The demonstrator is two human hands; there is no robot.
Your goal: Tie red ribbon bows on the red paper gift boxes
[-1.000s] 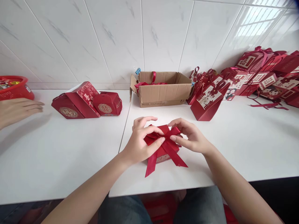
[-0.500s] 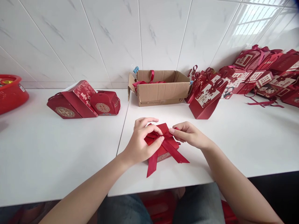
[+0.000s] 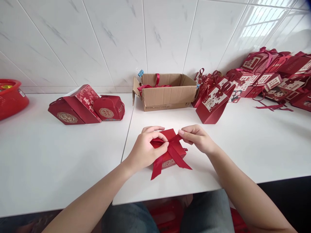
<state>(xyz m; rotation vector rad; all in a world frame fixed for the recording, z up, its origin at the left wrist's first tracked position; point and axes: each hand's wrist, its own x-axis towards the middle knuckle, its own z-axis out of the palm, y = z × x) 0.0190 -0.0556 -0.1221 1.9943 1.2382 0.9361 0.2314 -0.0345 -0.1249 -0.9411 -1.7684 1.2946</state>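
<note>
A small red gift box (image 3: 170,134) sits on the white table (image 3: 60,161) in front of me, with a red ribbon bow (image 3: 173,152) tied across its top. My left hand (image 3: 145,150) pinches the bow's left loop between thumb and fingers. My right hand (image 3: 198,139) pinches the right loop, fingers closed. Two ribbon tails hang down over the box's front toward me.
An open cardboard box (image 3: 167,94) holding red ribbons stands behind. Three red gift boxes (image 3: 85,106) lie at the left. A red basket (image 3: 11,97) sits at the far left edge. Several red gift bags (image 3: 255,84) pile up at the right along the tiled wall.
Another person's hand at the far left has withdrawn out of view. Both my hands have closed tighter on the bow loops, which are pulled smaller and flatter.
</note>
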